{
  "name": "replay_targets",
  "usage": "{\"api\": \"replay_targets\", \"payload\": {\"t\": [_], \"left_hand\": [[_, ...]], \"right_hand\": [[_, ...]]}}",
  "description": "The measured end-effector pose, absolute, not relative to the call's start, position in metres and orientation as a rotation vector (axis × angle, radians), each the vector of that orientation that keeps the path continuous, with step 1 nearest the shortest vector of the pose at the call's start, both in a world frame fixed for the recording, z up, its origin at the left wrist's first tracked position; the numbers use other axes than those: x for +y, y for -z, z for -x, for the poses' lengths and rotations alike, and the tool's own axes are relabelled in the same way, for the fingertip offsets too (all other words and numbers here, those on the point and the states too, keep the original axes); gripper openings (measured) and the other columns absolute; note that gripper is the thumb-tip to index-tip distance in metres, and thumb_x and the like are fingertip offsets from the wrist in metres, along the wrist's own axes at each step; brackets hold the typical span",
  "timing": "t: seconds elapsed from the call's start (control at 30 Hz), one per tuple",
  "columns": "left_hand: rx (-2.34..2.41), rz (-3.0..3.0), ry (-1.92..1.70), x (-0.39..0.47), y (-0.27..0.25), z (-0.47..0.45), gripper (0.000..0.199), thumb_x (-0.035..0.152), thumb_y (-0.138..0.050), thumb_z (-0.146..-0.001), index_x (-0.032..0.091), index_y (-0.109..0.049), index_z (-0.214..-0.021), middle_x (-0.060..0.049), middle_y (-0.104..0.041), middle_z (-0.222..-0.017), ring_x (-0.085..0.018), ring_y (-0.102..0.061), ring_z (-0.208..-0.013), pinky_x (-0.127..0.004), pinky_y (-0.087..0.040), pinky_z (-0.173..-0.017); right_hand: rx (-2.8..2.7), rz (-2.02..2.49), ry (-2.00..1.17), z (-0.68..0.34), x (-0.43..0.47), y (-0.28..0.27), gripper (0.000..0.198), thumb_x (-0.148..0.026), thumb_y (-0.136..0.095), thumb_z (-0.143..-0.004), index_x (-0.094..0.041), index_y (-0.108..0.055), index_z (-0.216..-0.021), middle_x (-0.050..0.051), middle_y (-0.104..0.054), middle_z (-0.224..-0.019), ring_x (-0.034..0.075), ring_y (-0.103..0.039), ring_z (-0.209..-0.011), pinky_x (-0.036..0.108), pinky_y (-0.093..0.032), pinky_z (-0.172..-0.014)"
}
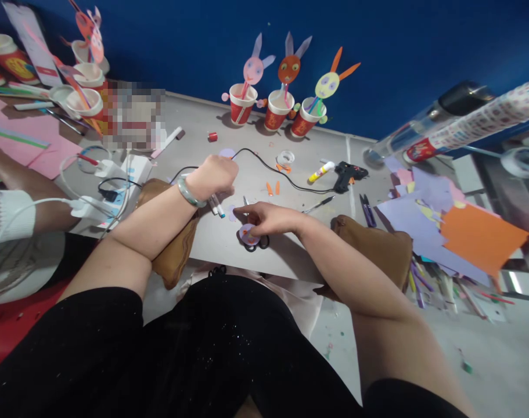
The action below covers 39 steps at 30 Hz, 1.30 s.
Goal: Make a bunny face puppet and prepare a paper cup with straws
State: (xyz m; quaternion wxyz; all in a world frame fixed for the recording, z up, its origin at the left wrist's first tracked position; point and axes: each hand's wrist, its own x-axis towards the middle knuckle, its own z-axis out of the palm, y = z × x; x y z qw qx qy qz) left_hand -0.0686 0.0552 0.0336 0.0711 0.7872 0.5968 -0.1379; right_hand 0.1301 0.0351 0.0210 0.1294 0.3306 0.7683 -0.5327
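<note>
Under right hand (pixel 276 220) | purple disc (pixel 244 237) | scissors (pixel 250 249) fore-aft, handles toward wearer

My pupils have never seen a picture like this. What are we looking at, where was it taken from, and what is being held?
There is no machine: these are one person's bare hands. The single picture comes from a camera worn on their head, looking forward and down. On the pale grey table stand three red paper cups with white rims, long-eared paper faces rising from them, and a black glue gun lies nearby. The right hand touches a round lavender paper disc; whether it pinches it is unclear. The left hand is curled, hiding anything inside.
</note>
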Motion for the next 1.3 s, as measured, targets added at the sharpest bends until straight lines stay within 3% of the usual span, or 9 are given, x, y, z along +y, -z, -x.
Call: {"api": "replay_targets", "payload": {"t": [0.13, 0.33, 0.57, 0.7, 0.9, 1.03, 1.13, 1.3], "left_hand": [[1.824, -2.387, 0.401, 0.056, -0.031, 0.074, 0.038, 0.021, -0.064, -0.083, 0.009, -0.077, -0.117, -0.023, -0.076, -0.109, -0.037, -0.072, -0.106, -0.039, -0.053, -0.083], [1.828, -2.395, 0.295, 0.061, -0.029, 0.076, 0.038, 0.024, -0.066, -0.084, 0.009, -0.076, -0.117, -0.024, -0.075, -0.109, -0.038, -0.07, -0.109, -0.04, -0.054, -0.083], [1.554, -2.398, 0.279, 0.064, -0.027, 0.081, 0.035, 0.011, -0.061, -0.077, 0.019, -0.078, -0.106, -0.013, -0.077, -0.109, -0.026, -0.07, -0.104, -0.03, -0.05, -0.081], [1.521, -2.459, 0.295, 0.066, -0.021, 0.081, 0.027, 0.014, -0.059, -0.079, 0.017, -0.078, -0.097, -0.013, -0.076, -0.103, -0.025, -0.07, -0.1, -0.031, -0.049, -0.08], [1.399, -2.472, 0.133, 0.061, -0.019, 0.066, 0.031, 0.017, -0.051, -0.087, 0.019, -0.072, -0.109, -0.011, -0.072, -0.117, -0.021, -0.066, -0.103, -0.029, -0.049, -0.084], [1.382, -2.455, 0.351, 0.053, -0.023, 0.06, 0.023, 0.015, -0.055, -0.079, 0.017, -0.075, -0.09, -0.013, -0.074, -0.096, -0.022, -0.067, -0.084, -0.031, -0.046, -0.072], [1.486, -2.49, 0.414, 0.053, -0.028, 0.06, 0.022, 0.014, -0.054, -0.081, 0.017, -0.075, -0.08, -0.015, -0.074, -0.086, -0.024, -0.068, -0.082, -0.034, -0.045, -0.072], [1.55, -2.531, 0.213, 0.046, -0.036, 0.048, 0.023, 0.018, -0.055, -0.085, 0.016, -0.075, -0.094, -0.013, -0.074, -0.096, -0.024, -0.067, -0.09, -0.034, -0.045, -0.079]], "right_hand": [[2.215, -0.961, 1.573, -0.129, 0.034, -0.022, 0.09, -0.023, -0.071, -0.065, -0.011, -0.05, -0.152, 0.001, -0.068, -0.079, 0.016, -0.061, -0.072, 0.026, -0.043, -0.061], [2.209, -0.886, 1.82, -0.145, 0.045, -0.027, 0.089, -0.019, -0.068, -0.066, -0.011, -0.047, -0.152, -0.004, -0.062, -0.073, 0.014, -0.059, -0.069, 0.026, -0.042, -0.063], [2.287, -1.017, 1.944, -0.178, 0.066, -0.03, 0.075, -0.02, -0.067, -0.069, -0.014, -0.057, -0.142, -0.003, -0.061, -0.076, 0.013, -0.058, -0.069, 0.025, -0.042, -0.062], [2.257, -1.075, 2.078, -0.185, 0.073, -0.03, 0.071, -0.017, -0.066, -0.068, -0.014, -0.058, -0.139, -0.004, -0.058, -0.074, 0.013, -0.058, -0.07, 0.026, -0.043, -0.064], [2.238, -1.117, 2.238, -0.195, 0.085, -0.016, 0.068, -0.017, -0.069, -0.069, -0.014, -0.059, -0.136, -0.005, -0.06, -0.073, 0.01, -0.052, -0.063, 0.024, -0.038, -0.059], [2.241, -1.163, 2.415, -0.2, 0.09, -0.005, 0.064, -0.025, -0.074, -0.069, -0.014, -0.061, -0.131, -0.002, -0.064, -0.079, 0.01, -0.055, -0.068, 0.023, -0.039, -0.061], [2.28, -1.267, 2.526, -0.201, 0.092, 0.0, 0.059, -0.026, -0.075, -0.067, -0.016, -0.064, -0.124, -0.002, -0.064, -0.083, 0.01, -0.054, -0.068, 0.023, -0.039, -0.06], [2.333, -1.459, 2.74, -0.2, 0.1, 0.008, 0.045, -0.026, -0.076, -0.065, -0.02, -0.067, -0.109, 0.001, -0.066, -0.089, 0.01, -0.051, -0.066, 0.026, -0.04, -0.057]]}}
